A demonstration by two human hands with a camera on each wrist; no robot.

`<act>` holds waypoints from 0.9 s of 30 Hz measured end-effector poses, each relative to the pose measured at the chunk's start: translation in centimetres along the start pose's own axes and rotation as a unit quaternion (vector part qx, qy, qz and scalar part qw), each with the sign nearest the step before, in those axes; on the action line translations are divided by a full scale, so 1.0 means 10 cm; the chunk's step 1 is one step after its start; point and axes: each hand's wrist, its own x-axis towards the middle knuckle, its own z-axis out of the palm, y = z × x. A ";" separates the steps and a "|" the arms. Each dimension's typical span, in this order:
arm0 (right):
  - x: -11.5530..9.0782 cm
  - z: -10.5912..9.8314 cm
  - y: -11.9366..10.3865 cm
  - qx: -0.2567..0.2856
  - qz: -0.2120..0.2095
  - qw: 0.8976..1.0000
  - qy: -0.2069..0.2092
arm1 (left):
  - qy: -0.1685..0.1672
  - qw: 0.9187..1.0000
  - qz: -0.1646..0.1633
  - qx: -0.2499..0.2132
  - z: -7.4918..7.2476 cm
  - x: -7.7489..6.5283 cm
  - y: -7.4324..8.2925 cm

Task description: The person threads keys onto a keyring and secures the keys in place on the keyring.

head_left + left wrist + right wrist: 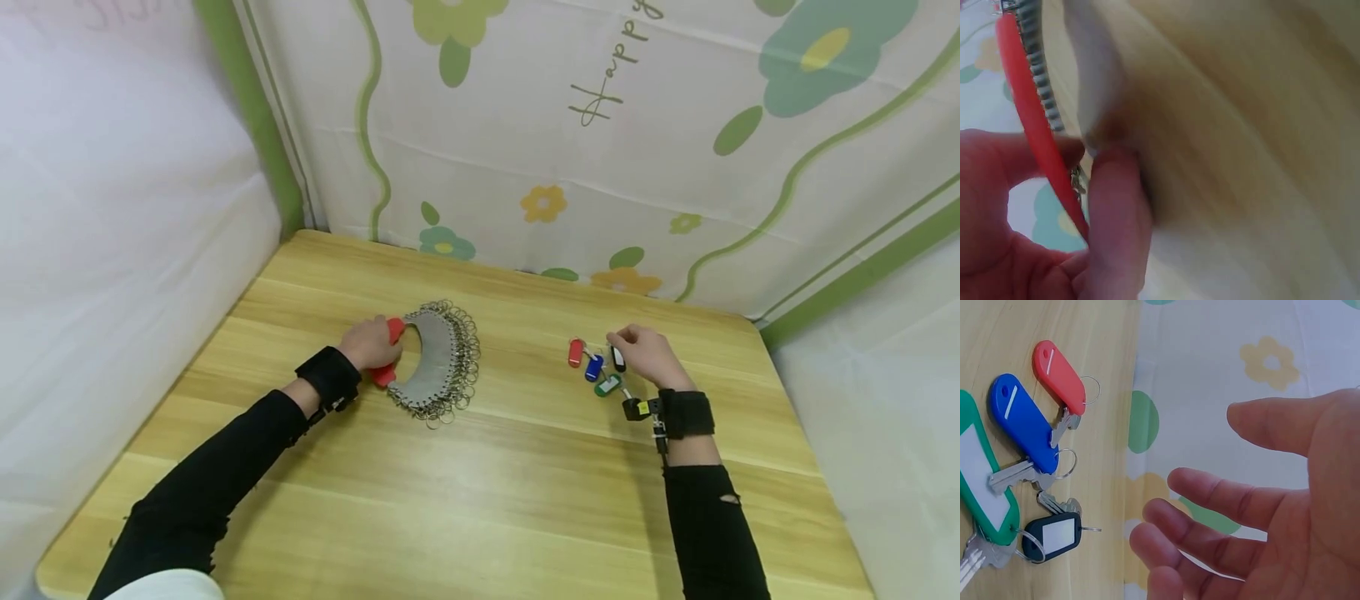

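Note:
A crescent-shaped metal key ring holder [435, 354] with a red handle [385, 375] lies at the left of the table, many small rings along its curved edge. My left hand [366, 343] grips that handle; in the left wrist view the thumb and fingers are on either side of the red strip [1038, 128]. On the right, my right hand [647, 354] hovers over a black key tag [1059, 535], fingers relaxed and holding nothing. Beside it lie a red key tag [1060, 376], a blue key tag [1022, 422] and a green key tag [985, 469], with keys attached.
The wooden table [480, 492] has a floral fabric wall [480, 150] along its far edge. White fabric walls stand at left [120, 208] and right [885, 400]. A black wrist strap [686, 414] with a small camera sits on my right wrist.

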 end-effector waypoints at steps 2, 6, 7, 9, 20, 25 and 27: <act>-0.01 0.00 0.02 0.006 0.002 1.000 -0.001 | -0.013 0.999 -0.003 -0.030 0.01 0.01 0.01; -0.02 0.00 0.07 0.017 0.005 1.000 -0.003 | -0.035 0.996 -0.007 -0.083 0.02 0.01 0.02; -0.03 -0.01 0.08 0.018 0.006 1.000 -0.003 | -0.040 0.995 -0.008 -0.092 0.02 0.01 0.03; -0.04 -0.01 0.09 0.019 0.007 1.000 -0.003 | -0.047 0.993 -0.010 -0.107 0.01 0.02 0.02; -0.10 -0.09 0.13 0.016 0.011 1.000 0.003 | -0.147 0.846 -0.073 -0.508 0.02 0.09 -0.05; -0.12 -0.12 0.13 0.024 0.013 1.000 -0.001 | -0.159 0.797 -0.091 -0.576 0.03 0.12 -0.05; -0.13 -0.12 0.13 0.023 0.013 1.000 0.001 | -0.153 0.789 -0.100 -0.587 0.04 0.12 -0.04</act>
